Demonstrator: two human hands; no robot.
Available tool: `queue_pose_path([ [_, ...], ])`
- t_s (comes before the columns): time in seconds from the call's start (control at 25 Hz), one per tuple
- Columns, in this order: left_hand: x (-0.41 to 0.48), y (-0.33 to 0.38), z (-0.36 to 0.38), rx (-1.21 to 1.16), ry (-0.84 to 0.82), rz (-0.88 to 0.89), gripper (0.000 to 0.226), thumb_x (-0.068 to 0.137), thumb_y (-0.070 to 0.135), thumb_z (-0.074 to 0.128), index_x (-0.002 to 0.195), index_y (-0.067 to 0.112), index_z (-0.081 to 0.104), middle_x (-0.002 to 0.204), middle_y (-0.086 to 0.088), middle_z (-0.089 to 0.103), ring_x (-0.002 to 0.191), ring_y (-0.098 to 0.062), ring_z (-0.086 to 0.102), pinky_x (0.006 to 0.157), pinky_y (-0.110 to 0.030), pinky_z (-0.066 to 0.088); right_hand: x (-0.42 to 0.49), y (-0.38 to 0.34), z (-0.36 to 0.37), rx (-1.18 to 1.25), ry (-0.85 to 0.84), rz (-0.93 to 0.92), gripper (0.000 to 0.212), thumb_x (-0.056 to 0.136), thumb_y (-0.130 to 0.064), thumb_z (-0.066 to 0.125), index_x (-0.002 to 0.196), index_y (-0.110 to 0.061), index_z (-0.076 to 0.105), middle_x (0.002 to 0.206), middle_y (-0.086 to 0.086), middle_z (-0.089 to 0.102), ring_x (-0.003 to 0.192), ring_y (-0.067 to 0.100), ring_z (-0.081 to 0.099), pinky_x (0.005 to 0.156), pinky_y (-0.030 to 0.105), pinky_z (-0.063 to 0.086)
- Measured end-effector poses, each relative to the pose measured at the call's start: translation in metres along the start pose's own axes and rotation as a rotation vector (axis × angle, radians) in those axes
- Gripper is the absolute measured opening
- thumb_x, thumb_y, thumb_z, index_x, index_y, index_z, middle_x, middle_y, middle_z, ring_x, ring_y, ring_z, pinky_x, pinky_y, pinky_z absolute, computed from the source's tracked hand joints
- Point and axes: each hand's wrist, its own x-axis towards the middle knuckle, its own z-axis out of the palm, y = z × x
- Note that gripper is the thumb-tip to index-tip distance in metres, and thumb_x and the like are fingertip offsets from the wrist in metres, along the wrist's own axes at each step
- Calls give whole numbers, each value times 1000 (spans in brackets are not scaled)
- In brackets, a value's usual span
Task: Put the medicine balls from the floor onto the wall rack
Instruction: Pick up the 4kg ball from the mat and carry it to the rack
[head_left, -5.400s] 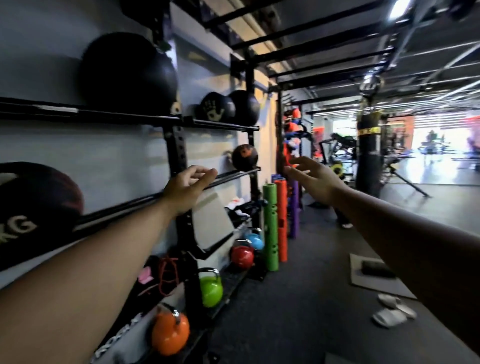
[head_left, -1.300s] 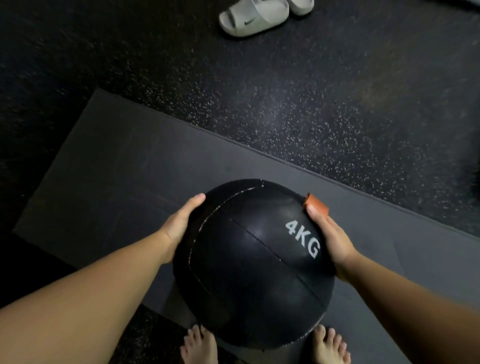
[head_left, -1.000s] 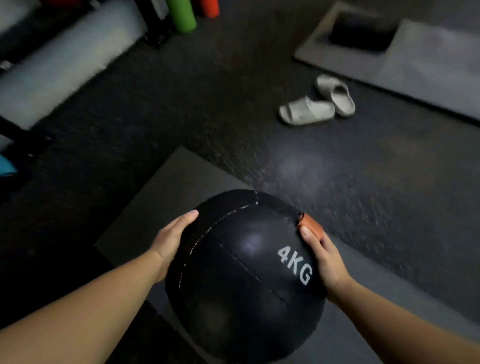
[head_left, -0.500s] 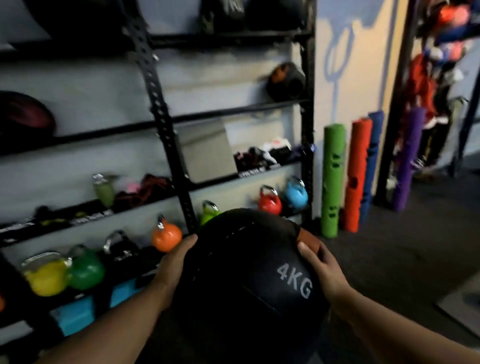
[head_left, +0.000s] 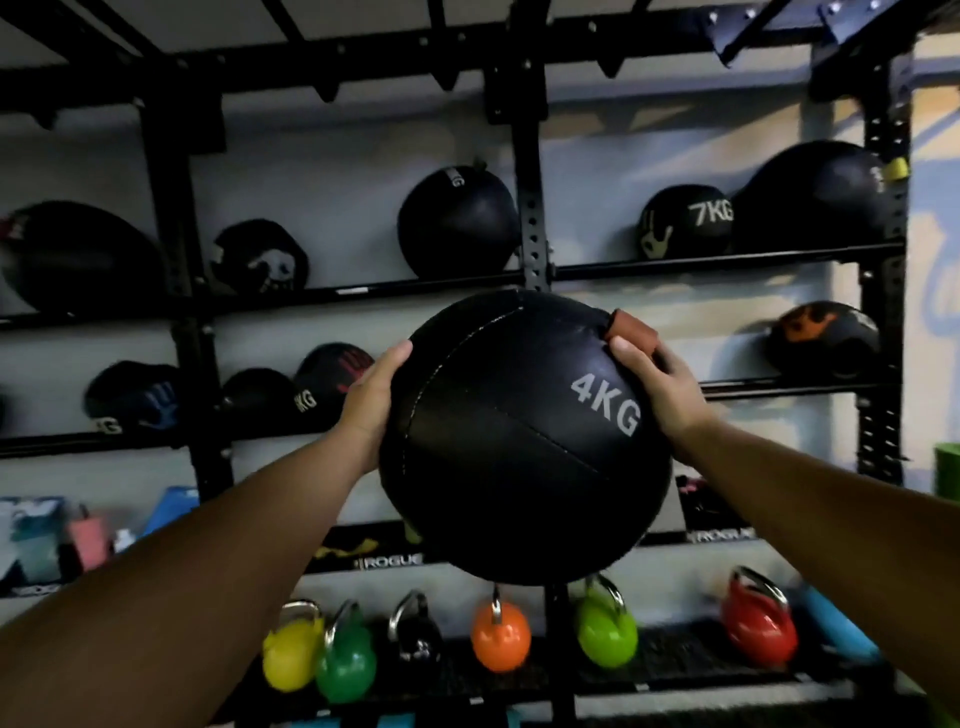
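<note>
Both hands press a black medicine ball (head_left: 519, 441) marked "4KG" between them, left hand (head_left: 371, 402) and right hand (head_left: 660, 387) on opposite sides, held before the wall rack (head_left: 535, 244) bearing "ROGUE" labels and a "7KG" ball (head_left: 685, 223).

Black leather 4KG medicine ball (head_left: 524, 436), on the grey floor mat 1.3 s ago, now raised in front of the black steel wall rack (head_left: 535, 234), level with its middle shelf. Left hand (head_left: 371, 402) and right hand (head_left: 660, 389) have come up with it.

Two bare forearms, no sleeves, left hand (head_left: 371, 400), right hand (head_left: 662, 387)
</note>
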Motion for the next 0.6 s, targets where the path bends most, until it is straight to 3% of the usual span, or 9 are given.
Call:
queue_pose_path([
  [0.04,16,4,-1,13,4,26,89,53,58,86,128,12,74,122,-19,77,106,-33,75,94,-44,61,21,4,7,27,-25,-14,53,70,-53,86,113,-25,72,96,-4,82,90,13,77,83,31,57],
  [0.2,96,13,-8,40,131,102,87,53,62,84,126,16,75,121,-17,78,110,-32,75,105,-50,56,122,33,41,81,-111,-28,28,90,-39,77,114,-28,70,98,-3,81,90,15,77,85,34,57],
  [0.32,161,5,-20,61,171,152,92,52,63,84,132,18,73,124,-13,78,115,-32,74,107,-51,55,194,69,66,56,-159,-57,31,89,-41,78,115,-27,69,101,-2,81,93,16,78,85,33,57],
  [0.44,228,-22,-36,27,174,170,84,58,60,82,131,19,73,119,-13,79,112,-32,75,102,-47,58,256,115,92,36,-173,-76,43,87,-43,79,124,-23,68,101,-1,80,95,19,78,81,30,56],
  [0.6,371,-92,-67,-6,130,144,84,56,63,86,126,17,76,118,-15,79,112,-35,75,104,-51,57,357,215,129,-44,-136,-110,87,55,-74,86,124,-23,70,104,2,81,96,21,78,87,37,59],
])
